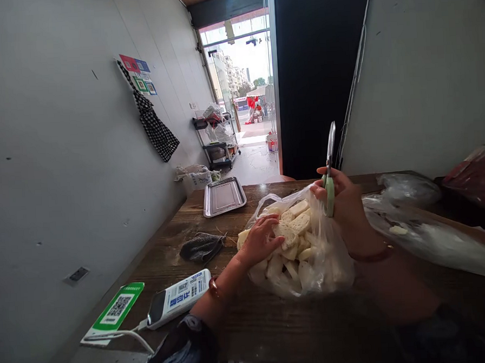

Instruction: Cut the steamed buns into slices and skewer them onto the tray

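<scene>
On the wooden table (pixel 275 331), right before us, sits the bag (pixel 330 263), its mouth open and pale pieces (pixel 301 222) heaped inside. Our left hand (pixel 262 239) lies on the heap, fingers loosely spread and thumb apart; whether it grips 1 piece we cannot tell. Our right hand (pixel 346 200) is closed round the green handles of the scissors (pixel 329 193), blades up, at the bag's raised edge; we cannot tell whether it pinches that edge too. We judge the pieces light, soft and easily torn, best held gently by their flat faces; the bag seems limp and slippery, better gathered at its rim. The pieces are porous slabs and wedges, the bag thin, crinkled plastic, the tray (pixel 225 196) beyond shiny metal.
</scene>
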Demonstrator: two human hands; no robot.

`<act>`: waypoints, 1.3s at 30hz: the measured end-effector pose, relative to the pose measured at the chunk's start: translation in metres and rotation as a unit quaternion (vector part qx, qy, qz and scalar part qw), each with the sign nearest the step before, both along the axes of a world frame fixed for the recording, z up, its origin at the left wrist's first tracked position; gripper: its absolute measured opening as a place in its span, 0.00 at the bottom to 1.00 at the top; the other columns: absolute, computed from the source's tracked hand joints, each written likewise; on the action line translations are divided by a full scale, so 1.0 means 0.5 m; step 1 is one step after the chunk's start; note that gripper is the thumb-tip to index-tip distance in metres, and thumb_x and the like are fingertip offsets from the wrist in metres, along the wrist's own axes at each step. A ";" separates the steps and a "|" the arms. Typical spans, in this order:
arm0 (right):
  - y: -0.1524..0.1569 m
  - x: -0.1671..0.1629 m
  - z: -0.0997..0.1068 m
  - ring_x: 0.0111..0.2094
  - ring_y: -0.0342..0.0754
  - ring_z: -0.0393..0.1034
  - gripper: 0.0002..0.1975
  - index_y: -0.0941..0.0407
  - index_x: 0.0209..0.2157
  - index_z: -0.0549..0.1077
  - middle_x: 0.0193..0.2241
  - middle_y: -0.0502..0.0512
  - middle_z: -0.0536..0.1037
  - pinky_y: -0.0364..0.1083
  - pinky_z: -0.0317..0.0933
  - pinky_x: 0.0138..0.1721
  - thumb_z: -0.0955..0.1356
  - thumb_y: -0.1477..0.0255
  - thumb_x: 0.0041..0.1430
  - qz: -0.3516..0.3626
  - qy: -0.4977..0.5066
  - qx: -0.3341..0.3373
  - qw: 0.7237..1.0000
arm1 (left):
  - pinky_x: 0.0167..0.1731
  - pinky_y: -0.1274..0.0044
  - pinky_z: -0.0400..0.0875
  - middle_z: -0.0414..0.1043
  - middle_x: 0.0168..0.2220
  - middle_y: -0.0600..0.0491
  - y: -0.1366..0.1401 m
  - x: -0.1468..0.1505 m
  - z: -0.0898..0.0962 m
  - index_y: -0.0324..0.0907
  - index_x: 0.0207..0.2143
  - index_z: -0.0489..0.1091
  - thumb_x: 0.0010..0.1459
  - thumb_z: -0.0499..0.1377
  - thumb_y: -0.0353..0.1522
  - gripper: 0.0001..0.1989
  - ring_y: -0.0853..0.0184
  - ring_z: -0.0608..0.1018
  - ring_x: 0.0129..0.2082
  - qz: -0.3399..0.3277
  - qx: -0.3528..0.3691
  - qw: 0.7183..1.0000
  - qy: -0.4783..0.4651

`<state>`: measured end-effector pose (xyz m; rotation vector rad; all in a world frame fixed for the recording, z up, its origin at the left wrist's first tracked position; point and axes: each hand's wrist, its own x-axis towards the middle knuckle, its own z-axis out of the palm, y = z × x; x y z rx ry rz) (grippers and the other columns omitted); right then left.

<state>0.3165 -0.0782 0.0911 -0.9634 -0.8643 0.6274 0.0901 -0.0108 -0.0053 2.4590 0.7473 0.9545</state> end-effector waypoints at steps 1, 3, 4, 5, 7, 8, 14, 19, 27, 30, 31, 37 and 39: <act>-0.004 0.002 -0.006 0.27 0.41 0.68 0.24 0.52 0.43 0.74 0.29 0.45 0.75 0.41 0.63 0.27 0.77 0.71 0.40 -0.009 -0.005 -0.008 1.000 | 0.61 0.60 0.66 0.71 0.60 0.40 0.008 -0.002 -0.005 0.42 0.54 0.71 0.61 0.62 0.40 0.21 0.53 0.72 0.61 0.013 -0.017 1.000 -0.011; -0.014 0.008 -0.019 0.27 0.41 0.68 0.24 0.52 0.44 0.75 0.30 0.46 0.75 0.41 0.63 0.27 0.78 0.69 0.41 -0.023 -0.010 -0.020 0.999 | 0.61 0.58 0.66 0.71 0.60 0.39 0.026 -0.005 -0.014 0.41 0.57 0.69 0.61 0.61 0.41 0.24 0.52 0.72 0.61 0.053 -0.049 0.997 -0.020; -0.019 0.011 -0.025 0.27 0.41 0.68 0.24 0.52 0.44 0.74 0.30 0.46 0.75 0.41 0.63 0.27 0.78 0.68 0.42 -0.027 -0.015 -0.024 0.999 | 0.61 0.57 0.66 0.70 0.60 0.39 0.034 -0.007 -0.017 0.41 0.59 0.69 0.61 0.62 0.41 0.26 0.51 0.72 0.61 0.071 -0.063 0.995 -0.021; -0.025 0.013 -0.029 0.28 0.41 0.68 0.24 0.52 0.44 0.74 0.30 0.46 0.75 0.41 0.63 0.27 0.78 0.66 0.42 -0.028 -0.024 -0.029 0.999 | 0.60 0.57 0.67 0.71 0.60 0.39 0.040 -0.008 -0.019 0.41 0.60 0.68 0.60 0.62 0.42 0.28 0.51 0.73 0.60 0.083 -0.073 0.994 -0.021; -0.033 0.015 -0.036 0.28 0.42 0.69 0.25 0.51 0.45 0.74 0.31 0.47 0.75 0.42 0.64 0.27 0.78 0.64 0.44 -0.027 -0.054 -0.039 0.997 | 0.59 0.58 0.69 0.72 0.59 0.40 0.042 -0.009 -0.023 0.41 0.61 0.67 0.59 0.64 0.40 0.29 0.52 0.75 0.58 0.090 -0.084 0.992 -0.033; -0.036 0.014 -0.037 0.29 0.43 0.69 0.25 0.51 0.46 0.74 0.31 0.48 0.76 0.42 0.64 0.27 0.78 0.63 0.45 -0.028 -0.071 -0.045 0.996 | 0.58 0.59 0.69 0.73 0.58 0.41 0.038 -0.008 -0.025 0.42 0.61 0.67 0.58 0.64 0.39 0.30 0.53 0.76 0.57 0.086 -0.085 0.992 -0.043; -0.027 -0.008 -0.039 0.31 0.45 0.70 0.26 0.52 0.48 0.73 0.32 0.48 0.76 0.44 0.65 0.29 0.77 0.61 0.47 -0.033 -0.121 -0.052 0.991 | 0.60 0.59 0.68 0.76 0.55 0.46 -0.019 -0.001 -0.028 0.46 0.56 0.72 0.56 0.64 0.32 0.24 0.55 0.75 0.57 0.037 0.012 0.997 -0.072; 0.001 -0.022 -0.033 0.31 0.46 0.72 0.26 0.53 0.48 0.72 0.31 0.48 0.75 0.46 0.67 0.32 0.76 0.61 0.47 -0.055 -0.147 -0.036 0.987 | 0.62 0.59 0.68 0.78 0.53 0.49 -0.037 0.004 -0.008 0.48 0.52 0.75 0.58 0.61 0.30 0.19 0.57 0.74 0.58 -0.049 0.094 0.994 -0.042; 0.040 -0.011 -0.034 0.29 0.43 0.70 0.25 0.53 0.45 0.72 0.31 0.46 0.75 0.43 0.65 0.30 0.76 0.65 0.44 -0.128 -0.021 0.018 0.991 | 0.60 0.61 0.69 0.75 0.58 0.48 -0.011 0.011 0.006 0.49 0.54 0.75 0.59 0.62 0.34 0.20 0.56 0.75 0.57 -0.064 0.080 0.995 0.017; 0.045 -0.013 -0.030 0.28 0.43 0.71 0.25 0.53 0.46 0.72 0.30 0.47 0.75 0.43 0.65 0.29 0.76 0.65 0.44 -0.122 -0.030 0.013 0.992 | 0.62 0.61 0.66 0.78 0.54 0.53 -0.016 0.025 0.015 0.52 0.51 0.77 0.61 0.60 0.34 0.16 0.58 0.76 0.56 -0.098 0.105 0.990 0.010; 0.046 -0.016 -0.028 0.28 0.43 0.71 0.25 0.53 0.46 0.72 0.30 0.47 0.75 0.43 0.65 0.29 0.76 0.64 0.45 -0.119 -0.036 0.012 0.992 | 0.63 0.61 0.64 0.79 0.53 0.54 -0.017 0.033 0.017 0.53 0.50 0.77 0.61 0.60 0.33 0.15 0.58 0.76 0.56 -0.108 0.113 0.988 0.009; 0.023 -0.055 -0.019 0.30 0.46 0.73 0.27 0.53 0.48 0.73 0.31 0.48 0.78 0.45 0.67 0.31 0.77 0.63 0.46 -0.045 -0.124 -0.023 0.991 | 0.68 0.62 0.57 0.73 0.60 0.52 0.025 0.087 0.008 0.52 0.54 0.75 0.64 0.58 0.39 0.17 0.58 0.72 0.62 -0.094 0.054 0.994 0.034; 0.007 -0.065 -0.024 0.31 0.46 0.73 0.26 0.53 0.49 0.73 0.31 0.50 0.79 0.46 0.68 0.34 0.76 0.64 0.48 -0.018 -0.172 -0.029 0.984 | 0.67 0.59 0.58 0.66 0.65 0.49 0.056 0.095 0.000 0.49 0.58 0.72 0.66 0.55 0.43 0.21 0.55 0.66 0.67 -0.042 -0.013 0.999 0.021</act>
